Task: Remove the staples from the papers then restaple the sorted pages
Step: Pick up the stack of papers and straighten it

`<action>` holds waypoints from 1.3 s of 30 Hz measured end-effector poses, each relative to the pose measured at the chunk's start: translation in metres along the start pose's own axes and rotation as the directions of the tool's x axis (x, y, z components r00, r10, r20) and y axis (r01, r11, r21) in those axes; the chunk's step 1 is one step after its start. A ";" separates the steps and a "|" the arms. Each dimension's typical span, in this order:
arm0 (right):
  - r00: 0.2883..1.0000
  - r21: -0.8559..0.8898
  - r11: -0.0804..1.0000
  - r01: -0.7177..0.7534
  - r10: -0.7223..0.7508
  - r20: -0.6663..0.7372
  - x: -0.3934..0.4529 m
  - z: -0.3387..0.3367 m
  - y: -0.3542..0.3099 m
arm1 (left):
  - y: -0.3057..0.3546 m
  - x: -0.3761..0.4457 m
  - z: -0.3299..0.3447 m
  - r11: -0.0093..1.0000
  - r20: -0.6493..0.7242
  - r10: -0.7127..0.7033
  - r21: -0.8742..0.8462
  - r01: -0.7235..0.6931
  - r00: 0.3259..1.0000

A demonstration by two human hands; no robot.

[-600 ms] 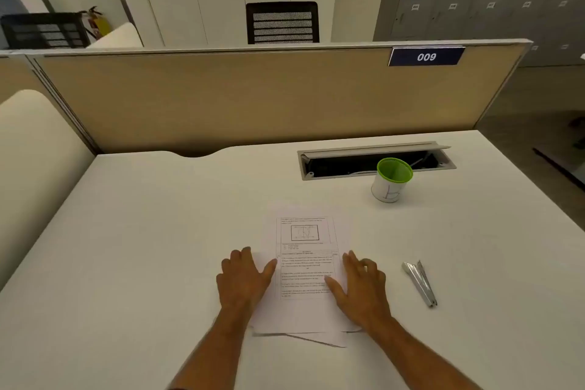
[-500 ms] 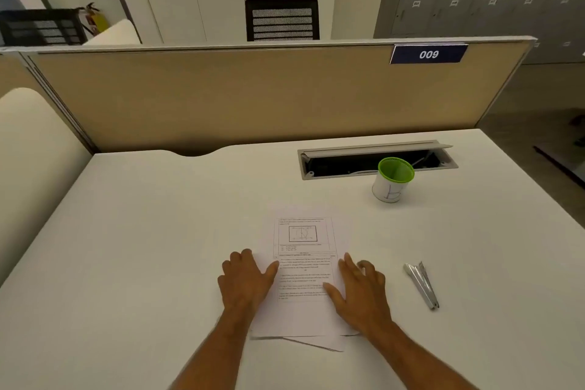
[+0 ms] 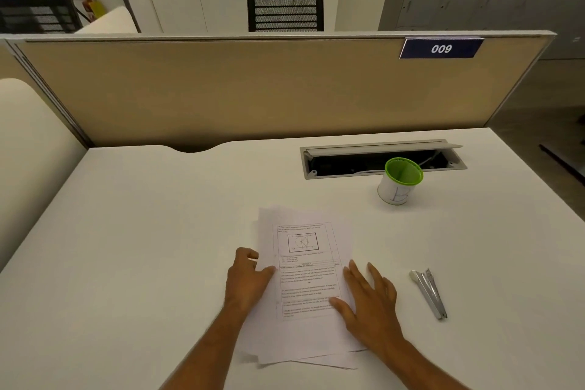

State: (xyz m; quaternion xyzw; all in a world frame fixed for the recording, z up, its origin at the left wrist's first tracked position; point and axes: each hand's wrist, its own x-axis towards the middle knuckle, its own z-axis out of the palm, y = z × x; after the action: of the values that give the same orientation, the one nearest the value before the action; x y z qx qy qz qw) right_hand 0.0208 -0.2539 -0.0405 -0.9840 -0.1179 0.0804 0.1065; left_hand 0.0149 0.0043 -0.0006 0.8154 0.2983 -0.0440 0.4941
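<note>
Head view: right hand [image 3: 368, 301] flat, left hand [image 3: 250, 279] curled on papers [image 3: 304, 282].

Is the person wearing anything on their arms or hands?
No sleeves show: both forearms are bare up to the picture's edge. The left hand has a thin, pale ring on one finger. The right hand shows no ring, watch or glove.

Print on the papers [image 3: 304, 279] seems too small to read; forearms cropped.
</note>
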 end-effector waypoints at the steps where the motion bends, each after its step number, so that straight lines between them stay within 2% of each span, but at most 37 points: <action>1: 1.000 0.013 1.000 -0.005 0.005 0.008 0.000 -0.001 0.000 | 0.001 -0.003 -0.001 0.997 0.021 0.029 -0.072 -0.027 0.999; 4: 1.000 0.087 0.996 -0.009 0.009 -0.006 0.001 -0.010 -0.005 | 0.012 -0.016 0.001 0.975 -0.017 0.144 -0.168 -0.145 0.989; 6: 0.996 0.268 0.963 0.021 0.001 -0.084 0.002 -0.023 -0.017 | 0.024 -0.029 0.006 0.957 -0.045 0.227 -0.176 -0.231 0.973; 7: 0.993 0.408 0.912 0.027 0.023 -0.117 0.003 -0.032 -0.025 | 0.031 -0.037 0.010 0.945 -0.057 0.272 -0.171 -0.278 0.961; 9: 0.990 0.673 0.740 -0.016 0.108 -0.095 0.006 -0.055 -0.044 | 0.046 -0.053 0.017 0.914 -0.086 0.369 -0.145 -0.378 0.925; 13: 0.987 0.917 0.399 -0.016 0.156 -0.050 0.009 -0.093 -0.070 | 0.062 -0.081 0.034 0.789 -0.129 0.588 -0.127 -0.602 0.798; 15: 0.985 0.958 0.284 0.022 0.158 -0.069 0.007 -0.107 -0.076 | 0.065 -0.091 0.040 0.718 -0.140 0.686 -0.028 -0.696 0.714; 17: 0.977 0.972 0.226 0.063 0.186 -0.107 0.005 -0.116 -0.078 | 0.067 -0.097 0.043 0.624 -0.138 0.779 0.065 -0.779 0.612; 19: 0.965 0.984 0.153 0.088 0.233 -0.122 0.003 -0.124 -0.076 | 0.068 -0.100 0.043 0.542 -0.073 0.841 0.096 -0.835 0.537; 22: 0.964 0.995 0.074 0.063 0.253 -0.080 0.002 -0.138 -0.068 | 0.071 -0.103 0.037 0.510 -0.018 0.860 0.058 -0.858 0.510; 27: 0.995 0.996 -0.085 -0.007 0.099 0.015 0.004 -0.165 -0.049 | 0.086 -0.106 0.025 0.489 -0.149 0.864 0.012 -0.872 0.482; 29: 0.999 0.997 -0.079 -0.020 0.039 0.023 0.005 -0.173 -0.043 | 0.094 -0.105 0.020 0.488 -0.197 0.855 -0.002 -0.873 0.479; 31: 1.000 0.999 -0.030 -0.019 -0.004 0.019 0.006 -0.180 -0.039 | 0.102 -0.103 0.015 0.475 -0.231 0.858 0.017 -0.880 0.458; 36: 0.993 0.987 0.155 -0.031 -0.110 0.049 0.005 -0.196 -0.029 | 0.129 -0.090 -0.012 0.414 -0.296 0.892 0.227 -0.882 0.343; 37: 0.989 0.978 0.202 -0.042 -0.132 0.070 0.005 -0.199 -0.027 | 0.136 -0.087 -0.019 0.425 -0.290 0.892 0.282 -0.860 0.346; 39: 0.976 0.958 0.277 -0.066 -0.183 0.120 0.005 -0.206 -0.023 | 0.150 -0.085 -0.034 0.472 -0.209 0.881 0.359 -0.805 0.424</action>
State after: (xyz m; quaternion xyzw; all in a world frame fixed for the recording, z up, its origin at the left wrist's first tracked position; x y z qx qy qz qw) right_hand 0.0587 -0.2701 0.1632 -0.7032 -0.0926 0.2326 0.6655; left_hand 0.0173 -0.0546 0.1645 0.8919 -0.0731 0.3333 0.2968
